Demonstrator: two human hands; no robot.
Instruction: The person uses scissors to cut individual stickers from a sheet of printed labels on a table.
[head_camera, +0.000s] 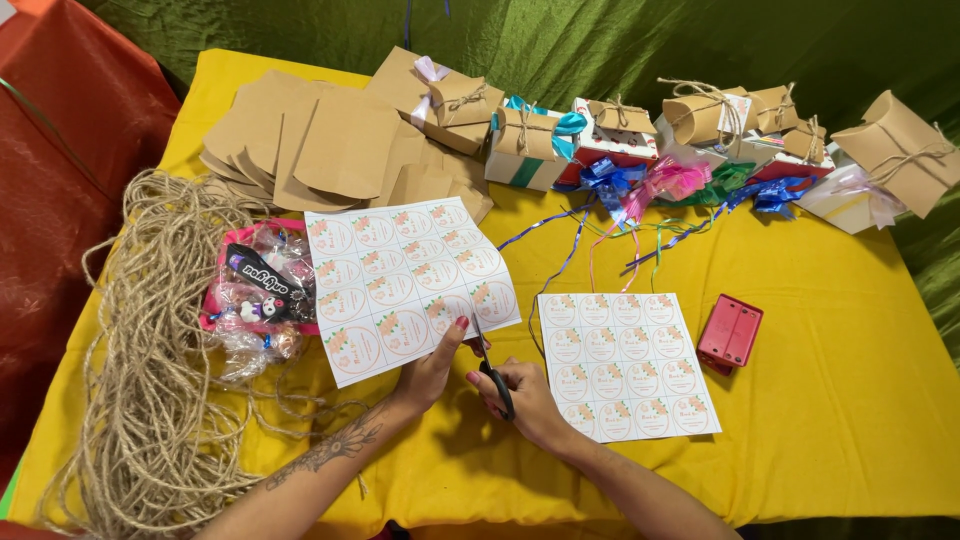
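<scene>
A sheet of round stickers (405, 280), white with rows of peach-coloured circles, lies lifted at its near edge above the yellow tablecloth (830, 400). The left hand (432, 372) pinches that near edge, thumb on top and the other fingers curled under the paper. Just right of those fingers, the right hand (520, 395) grips a pair of black-handled scissors (490, 365), fingers closed through the loops; the blades point away from the person and meet the sheet's lower edge beside the left thumb. Whether the blades are parted cannot be told.

Right of the right hand's knuckles, a second sticker sheet (625, 362) lies flat on the cloth, and further right sits a small red case (731, 332). Left of the left hand's fingers, partly under the held sheet, is a pink-edged clear bag (255, 295) of small trinkets, and beyond it a loose heap of jute twine (150, 380). Well beyond the fingertips, at the far edge, lie a stack of flat brown paper blanks (320, 140), a row of twine-tied gift boxes (700, 125) and tangled coloured ribbons (650, 185).
</scene>
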